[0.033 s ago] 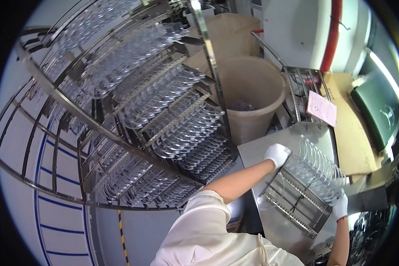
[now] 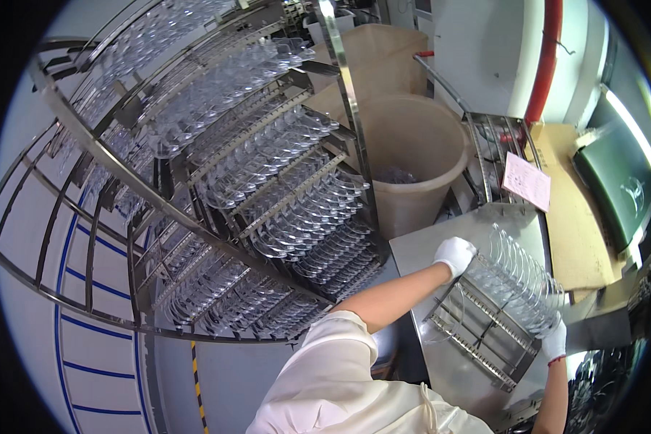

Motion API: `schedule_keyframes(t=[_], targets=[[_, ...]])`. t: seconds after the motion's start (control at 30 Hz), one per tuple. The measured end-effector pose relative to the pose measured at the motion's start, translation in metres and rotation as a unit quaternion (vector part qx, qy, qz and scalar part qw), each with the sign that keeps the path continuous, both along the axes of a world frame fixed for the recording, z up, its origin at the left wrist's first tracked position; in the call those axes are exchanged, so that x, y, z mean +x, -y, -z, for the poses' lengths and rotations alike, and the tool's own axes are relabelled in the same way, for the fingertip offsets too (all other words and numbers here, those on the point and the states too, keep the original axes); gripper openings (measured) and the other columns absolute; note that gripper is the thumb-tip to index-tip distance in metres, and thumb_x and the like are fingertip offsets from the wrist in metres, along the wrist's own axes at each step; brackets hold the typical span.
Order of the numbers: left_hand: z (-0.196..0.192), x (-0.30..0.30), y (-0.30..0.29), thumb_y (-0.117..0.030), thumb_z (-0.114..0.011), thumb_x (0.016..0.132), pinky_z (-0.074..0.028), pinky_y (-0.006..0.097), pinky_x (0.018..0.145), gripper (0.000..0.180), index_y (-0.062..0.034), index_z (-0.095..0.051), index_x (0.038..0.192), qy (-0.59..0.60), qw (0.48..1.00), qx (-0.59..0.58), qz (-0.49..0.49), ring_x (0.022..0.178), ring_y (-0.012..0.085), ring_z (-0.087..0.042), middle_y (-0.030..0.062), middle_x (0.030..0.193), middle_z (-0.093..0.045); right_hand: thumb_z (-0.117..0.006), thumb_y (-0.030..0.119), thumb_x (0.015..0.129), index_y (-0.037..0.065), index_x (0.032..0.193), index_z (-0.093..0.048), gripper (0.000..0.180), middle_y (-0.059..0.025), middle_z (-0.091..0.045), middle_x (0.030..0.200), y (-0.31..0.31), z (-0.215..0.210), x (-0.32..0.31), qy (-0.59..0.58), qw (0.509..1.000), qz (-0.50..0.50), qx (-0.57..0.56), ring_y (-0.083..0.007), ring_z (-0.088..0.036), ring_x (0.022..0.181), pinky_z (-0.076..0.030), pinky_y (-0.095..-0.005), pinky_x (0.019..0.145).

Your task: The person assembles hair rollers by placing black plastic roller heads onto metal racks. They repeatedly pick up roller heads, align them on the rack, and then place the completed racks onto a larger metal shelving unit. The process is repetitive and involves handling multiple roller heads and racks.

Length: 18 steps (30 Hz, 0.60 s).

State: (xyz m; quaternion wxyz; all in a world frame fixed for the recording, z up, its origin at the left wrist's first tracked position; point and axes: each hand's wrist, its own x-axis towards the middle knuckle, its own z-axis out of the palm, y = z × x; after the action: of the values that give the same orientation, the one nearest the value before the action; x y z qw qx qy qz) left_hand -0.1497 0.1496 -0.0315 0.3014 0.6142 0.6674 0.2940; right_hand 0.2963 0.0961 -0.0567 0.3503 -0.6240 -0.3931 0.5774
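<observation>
My left hand (image 2: 455, 256), in a white glove, is closed on the far left corner of a slotted metal rack (image 2: 487, 329). Gripping the rack's right end is my right hand (image 2: 555, 338), also gloved, its fingers partly hidden. A row of clear, curved lens-like pieces (image 2: 517, 271) stands upright along the rack's far side, between my hands. On the near side, bare slotted bars show, with a single clear piece (image 2: 450, 307) near the left end. The rack rests on or just above a metal tabletop (image 2: 430, 249); I cannot tell which.
To my left stands a tall metal trolley (image 2: 87, 148) with several tiers of similar clear pieces. Beyond the table is a large beige tub (image 2: 412, 199). A pink paper (image 2: 526, 181) lies by a metal frame, next to cardboard (image 2: 575, 217) and a green panel (image 2: 615, 188).
</observation>
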Motion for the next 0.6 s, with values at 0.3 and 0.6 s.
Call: schedule_keyframes(t=[0.3,0.6], targets=[[-0.029,-0.009,0.038,-0.044,-0.069,0.093,-0.048,0.046,0.105,0.072,0.0046,-0.054,0.143,-0.034,0.995,0.012,0.097,0.121,0.0406,-0.062,0.0294,0.13,-0.064,-0.068,0.01,0.091,-0.001,0.148,-0.048,0.061,-0.0219,-0.059,0.143,0.017,-0.032,-0.034,0.442,0.873,-0.122,0.163,-0.033,-0.059,0.132,-0.047,-0.0388,0.112],[-0.055,-0.064,0.034,-0.014,-0.067,0.093,-0.046,0.027,0.073,0.062,0.0029,-0.047,0.149,0.087,0.987,-0.085,0.107,0.084,0.0136,-0.055,0.0054,0.098,-0.059,-0.068,0.032,0.083,0.0,0.145,-0.051,0.072,-0.0259,-0.062,0.137,0.023,-0.071,-0.058,0.377,0.897,-0.164,0.16,-0.0403,-0.057,0.131,-0.046,-0.0427,0.111]])
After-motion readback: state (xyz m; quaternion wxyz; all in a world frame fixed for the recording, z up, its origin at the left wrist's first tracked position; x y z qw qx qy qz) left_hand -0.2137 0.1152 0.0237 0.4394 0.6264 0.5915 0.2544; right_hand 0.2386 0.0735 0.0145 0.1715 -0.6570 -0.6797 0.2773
